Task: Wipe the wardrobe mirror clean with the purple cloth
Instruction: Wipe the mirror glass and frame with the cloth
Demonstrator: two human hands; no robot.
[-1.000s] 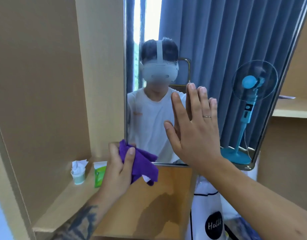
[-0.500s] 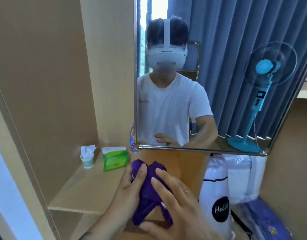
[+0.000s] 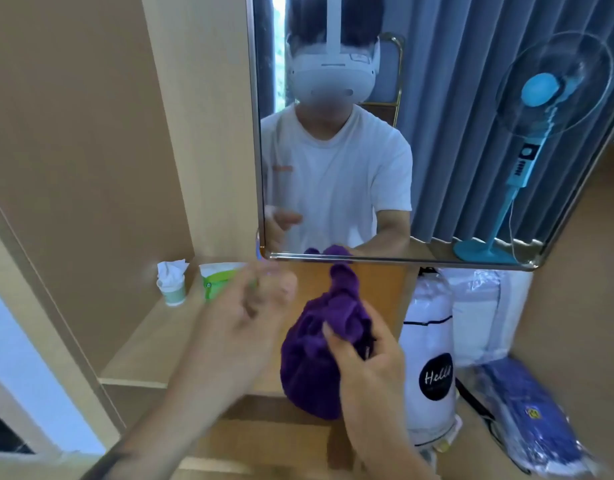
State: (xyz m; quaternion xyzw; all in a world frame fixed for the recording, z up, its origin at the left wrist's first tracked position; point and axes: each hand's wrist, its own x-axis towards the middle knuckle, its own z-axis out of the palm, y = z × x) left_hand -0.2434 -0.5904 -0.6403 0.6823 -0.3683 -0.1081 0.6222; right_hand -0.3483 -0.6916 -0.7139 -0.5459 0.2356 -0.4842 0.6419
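From the head view, your right hand (image 3: 364, 362) grips the bunched purple cloth (image 3: 319, 355) below the wardrobe mirror (image 3: 454, 150), its fingers curled into the folds, the cloth clear of the glass. Your left hand (image 3: 250, 313) is blurred, just beside the cloth with fingers loosely spread, holding nothing. Behind it on the shelf (image 3: 149, 344) stand a green wipes pack (image 3: 215, 275) and a small cup stuffed with tissue (image 3: 172, 282).

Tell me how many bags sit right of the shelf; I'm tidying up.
3: a white "Hello" bag beside the shelf, a clear bag behind it, a blue bag on the floor. Others may be hidden.
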